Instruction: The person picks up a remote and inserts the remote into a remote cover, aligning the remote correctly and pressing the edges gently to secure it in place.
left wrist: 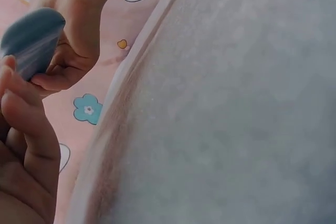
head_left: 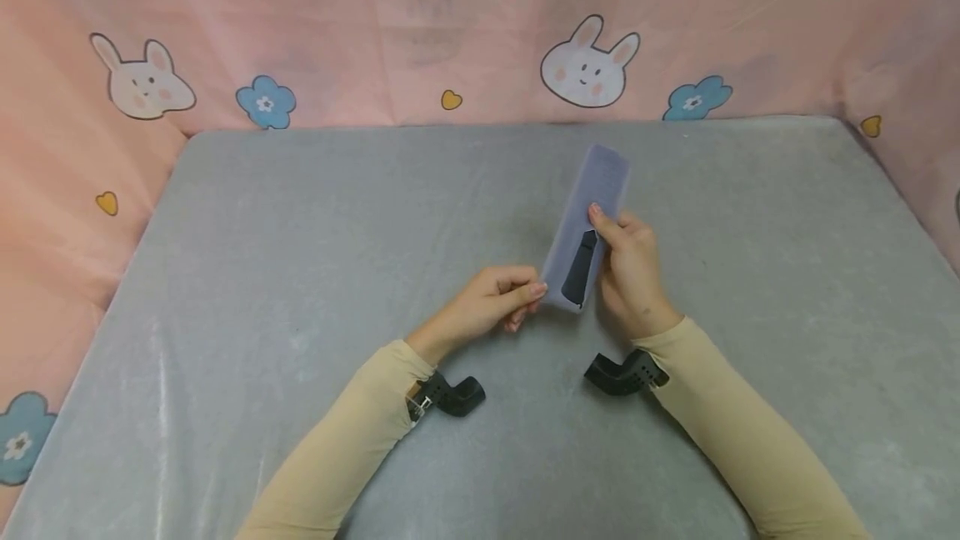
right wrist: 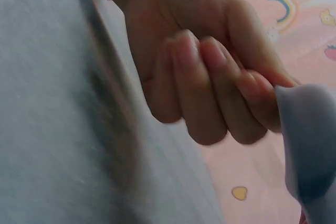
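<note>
A long, narrow, translucent lavender pouch (head_left: 592, 182) is held tilted above the grey table, with a dark elongated shape (head_left: 580, 269) showing near its lower end. I cannot tell what the dark shape is. My left hand (head_left: 487, 302) pinches the pouch's lower left corner between thumb and fingers. On the pouch's right side, my right hand (head_left: 637, 269) grips it with the thumb on top; the other fingers are partly hidden. The right wrist view shows the pouch's bulging end (right wrist: 310, 140) beside the left hand's curled fingers (right wrist: 205, 98). Its rounded end (left wrist: 34, 40) also appears in the left wrist view.
Grey cloth covers the table (head_left: 300, 232). A pink curtain (head_left: 480, 32) printed with rabbits and flowers hangs along the back and sides. Black camera mounts sit on the left wrist (head_left: 450, 397) and right wrist (head_left: 626, 373).
</note>
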### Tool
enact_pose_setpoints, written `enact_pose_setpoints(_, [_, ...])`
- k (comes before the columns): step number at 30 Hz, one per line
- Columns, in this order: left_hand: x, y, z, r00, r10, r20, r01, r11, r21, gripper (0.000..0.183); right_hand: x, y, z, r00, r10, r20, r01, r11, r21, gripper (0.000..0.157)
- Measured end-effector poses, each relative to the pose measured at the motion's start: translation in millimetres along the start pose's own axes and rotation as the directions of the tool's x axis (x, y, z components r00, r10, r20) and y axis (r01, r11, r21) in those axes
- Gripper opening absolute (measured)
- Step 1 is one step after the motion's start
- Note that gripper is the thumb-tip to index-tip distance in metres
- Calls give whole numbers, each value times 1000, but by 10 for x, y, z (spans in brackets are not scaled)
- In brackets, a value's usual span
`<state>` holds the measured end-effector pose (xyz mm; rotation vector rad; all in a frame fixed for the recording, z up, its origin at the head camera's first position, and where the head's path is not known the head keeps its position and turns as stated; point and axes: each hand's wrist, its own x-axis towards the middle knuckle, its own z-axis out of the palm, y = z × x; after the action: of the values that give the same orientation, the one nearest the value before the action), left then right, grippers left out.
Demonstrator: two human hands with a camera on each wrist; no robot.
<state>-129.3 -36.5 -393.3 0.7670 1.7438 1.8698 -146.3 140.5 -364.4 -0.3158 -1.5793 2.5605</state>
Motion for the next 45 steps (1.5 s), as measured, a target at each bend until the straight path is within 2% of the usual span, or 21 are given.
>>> enact_pose_setpoints(3, [2,1,8,1000,3,31,-3,1000,-12,27,6,-14,16,997,-59,-48,60,998,18,14])
enact_pose_setpoints(6, [-2,7,18,999,-21,46,22,1000,-17,27,-19,-22,31,995,-83,-48,83,997,6,8])
enact_pose_setpoints(8, [-5,17,29,997,-61,40,62,998,-1,27,-35,-35,31,996,-83,-33,83,996,-25,6])
enact_pose_setpoints(12, [4,35,57,984,-175,28,173,983,54,13,-41,-74,15,997,-78,-1,78,994,-73,4])
enact_pose_setpoints(15, [18,33,85,975,-220,34,218,974,54,29,-45,-91,10,999,-45,21,46,995,-92,6])
enact_pose_setpoints(19, [26,-3,101,978,-206,37,207,978,-23,36,-64,-84,18,998,34,46,-28,992,-125,9])
enact_pose_setpoints(24, [23,-26,95,983,-183,21,185,974,-132,37,-80,-81,19,996,56,68,-48,992,-120,8])
enact_pose_setpoints(29, [7,-13,78,983,-180,46,185,938,-293,53,-89,-92,8,987,66,145,-49,992,-120,14])
enact_pose_setpoints(32, [5,-20,71,981,-180,69,192,917,-350,56,-88,-96,-8,978,74,194,-50,991,-127,14])
enact_pose_setpoints(39, [10,-35,63,976,-207,60,215,910,-355,50,-69,-79,-51,962,81,262,-35,983,-178,15])
enact_pose_setpoints(45, [13,-46,60,978,-200,60,209,912,-352,49,-55,-72,-65,944,124,307,-39,963,-268,33])
